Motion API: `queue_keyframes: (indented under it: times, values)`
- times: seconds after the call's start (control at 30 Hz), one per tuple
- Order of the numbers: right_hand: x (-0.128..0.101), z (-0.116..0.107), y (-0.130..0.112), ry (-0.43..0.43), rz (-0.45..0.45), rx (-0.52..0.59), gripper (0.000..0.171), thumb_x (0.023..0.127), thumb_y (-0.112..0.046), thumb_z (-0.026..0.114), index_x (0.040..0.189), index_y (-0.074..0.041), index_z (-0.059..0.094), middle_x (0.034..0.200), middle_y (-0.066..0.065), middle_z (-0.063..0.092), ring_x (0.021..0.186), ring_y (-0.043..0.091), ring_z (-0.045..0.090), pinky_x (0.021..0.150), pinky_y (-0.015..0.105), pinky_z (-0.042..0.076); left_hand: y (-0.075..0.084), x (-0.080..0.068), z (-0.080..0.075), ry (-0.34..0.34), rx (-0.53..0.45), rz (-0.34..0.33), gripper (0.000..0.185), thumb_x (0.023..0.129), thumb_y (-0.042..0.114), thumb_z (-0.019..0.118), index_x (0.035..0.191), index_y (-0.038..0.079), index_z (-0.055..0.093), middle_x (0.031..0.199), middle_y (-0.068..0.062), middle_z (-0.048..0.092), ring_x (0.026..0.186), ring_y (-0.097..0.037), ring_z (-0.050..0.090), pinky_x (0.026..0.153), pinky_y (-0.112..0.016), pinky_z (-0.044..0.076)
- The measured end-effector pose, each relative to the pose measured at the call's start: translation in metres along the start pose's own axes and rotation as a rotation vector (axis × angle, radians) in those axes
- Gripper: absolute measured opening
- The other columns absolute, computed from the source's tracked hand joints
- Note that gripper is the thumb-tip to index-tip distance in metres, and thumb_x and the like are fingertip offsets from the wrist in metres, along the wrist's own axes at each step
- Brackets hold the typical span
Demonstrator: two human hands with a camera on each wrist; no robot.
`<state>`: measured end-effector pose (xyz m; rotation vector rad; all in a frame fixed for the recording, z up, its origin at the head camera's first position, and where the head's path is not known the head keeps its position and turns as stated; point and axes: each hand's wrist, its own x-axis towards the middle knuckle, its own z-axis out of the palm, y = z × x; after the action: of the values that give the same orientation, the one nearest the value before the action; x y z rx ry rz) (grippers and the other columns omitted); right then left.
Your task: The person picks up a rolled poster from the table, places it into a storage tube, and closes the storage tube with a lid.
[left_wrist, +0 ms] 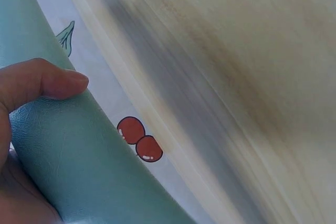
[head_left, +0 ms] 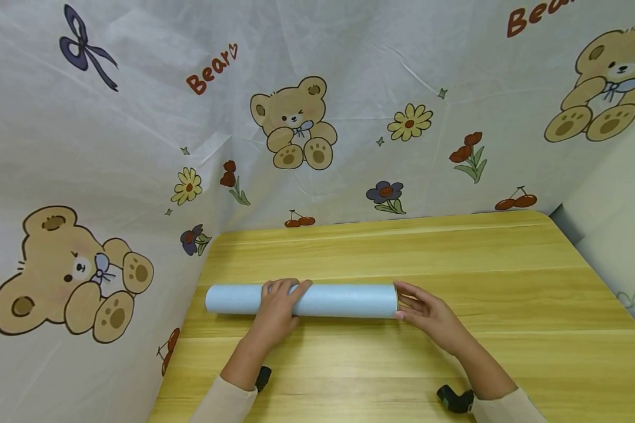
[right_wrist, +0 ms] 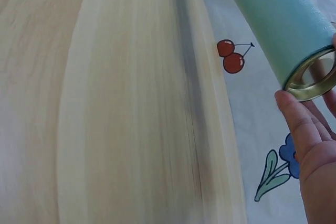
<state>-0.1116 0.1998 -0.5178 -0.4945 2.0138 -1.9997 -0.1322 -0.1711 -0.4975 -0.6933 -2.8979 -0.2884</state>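
A long light-blue tube [head_left: 344,301] with a finely textured surface lies crosswise over the table. My left hand [head_left: 279,308] grips it left of its middle, fingers over the top. In the left wrist view the thumb [left_wrist: 63,83] presses along its side, and part of that hand is out of frame. My right hand [head_left: 428,314] holds the tube's right end between thumb and fingertips. In the right wrist view this end shows a gold-coloured metal rim [right_wrist: 308,92] around a hollow opening, with fingertips [right_wrist: 286,98] right at the rim.
The wooden table [head_left: 349,364] has a rounded far corner. White cloth [head_left: 349,53] printed with bears, flowers and cherries hangs behind and on the left. Black devices [head_left: 455,399] sit at both wrists. A pale surface [head_left: 614,194] stands beyond the right edge.
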Motion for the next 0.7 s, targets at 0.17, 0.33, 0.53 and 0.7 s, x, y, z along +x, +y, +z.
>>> queue_keyframes:
  times: [0.17, 0.33, 0.53, 0.7]
  values:
    - [-0.0011, 0.0018, 0.0026, -0.019, -0.009, 0.023, 0.067, 0.100, -0.009, 0.062, 0.158, -0.003, 0.029, 0.160, 0.031, 0.026, 0.129, -0.008, 0.052, 0.097, 0.022, 0.054, 0.0011, -0.0005, 0.0007, 0.000, 0.003, 0.001, 0.086, 0.074, 0.014, 0.090, 0.149, 0.025, 0.049, 0.137, -0.008, 0.057, 0.128, -0.033, 0.053, 0.109, -0.059, 0.034]
    - [-0.0007, 0.0024, 0.0032, -0.034, -0.016, 0.015, 0.067, 0.100, -0.009, 0.061, 0.158, -0.001, 0.028, 0.160, 0.032, 0.026, 0.129, -0.007, 0.053, 0.098, 0.022, 0.053, 0.0007, -0.0024, -0.0003, 0.011, 0.011, 0.004, 0.086, 0.074, 0.013, 0.090, 0.148, 0.027, 0.048, 0.136, -0.007, 0.058, 0.128, -0.032, 0.053, 0.109, -0.058, 0.035]
    - [0.0019, 0.0036, 0.0004, -0.014, -0.030, -0.010, 0.067, 0.099, -0.008, 0.062, 0.157, -0.004, 0.030, 0.160, 0.030, 0.028, 0.127, -0.002, 0.057, 0.096, 0.025, 0.055, 0.0010, -0.0024, -0.0016, 0.031, -0.001, 0.008, 0.086, 0.074, 0.010, 0.090, 0.148, 0.026, 0.049, 0.135, -0.007, 0.058, 0.127, -0.032, 0.054, 0.109, -0.058, 0.035]
    - [0.0036, 0.0082, -0.0016, 0.041, -0.001, -0.077, 0.064, 0.097, -0.014, 0.067, 0.154, -0.015, 0.038, 0.155, 0.023, 0.035, 0.123, -0.001, 0.057, 0.092, 0.031, 0.059, 0.0032, -0.0012, -0.0012, 0.023, -0.006, 0.014, 0.088, 0.074, 0.009, 0.090, 0.149, 0.026, 0.048, 0.136, -0.007, 0.059, 0.128, -0.032, 0.054, 0.110, -0.058, 0.034]
